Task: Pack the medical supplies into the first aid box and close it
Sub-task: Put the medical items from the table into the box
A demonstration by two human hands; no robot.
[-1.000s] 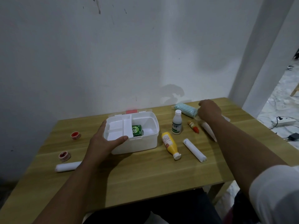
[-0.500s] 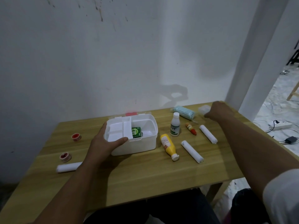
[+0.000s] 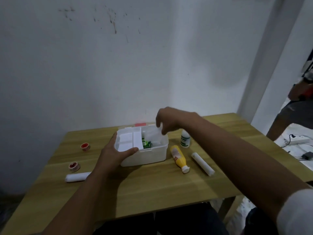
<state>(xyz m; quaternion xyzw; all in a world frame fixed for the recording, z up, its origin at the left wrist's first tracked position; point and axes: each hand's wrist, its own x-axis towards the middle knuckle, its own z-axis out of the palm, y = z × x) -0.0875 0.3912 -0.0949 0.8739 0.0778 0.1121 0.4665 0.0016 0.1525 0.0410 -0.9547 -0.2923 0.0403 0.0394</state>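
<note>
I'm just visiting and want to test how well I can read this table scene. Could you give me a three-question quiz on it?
1. True or false: the yellow plastic bottle lies on its side on the wooden table.
2. Which hand rests on the near-left corner of the open white plastic first aid box? A) left hand B) right hand
3. How many small red-centred tape rolls sit left of the box?

Key
1. True; its white cap points toward the camera.
2. A; the right hand hangs above the box's right compartment with a pale white item beneath it.
3. Two: one farther, one nearer.
</note>
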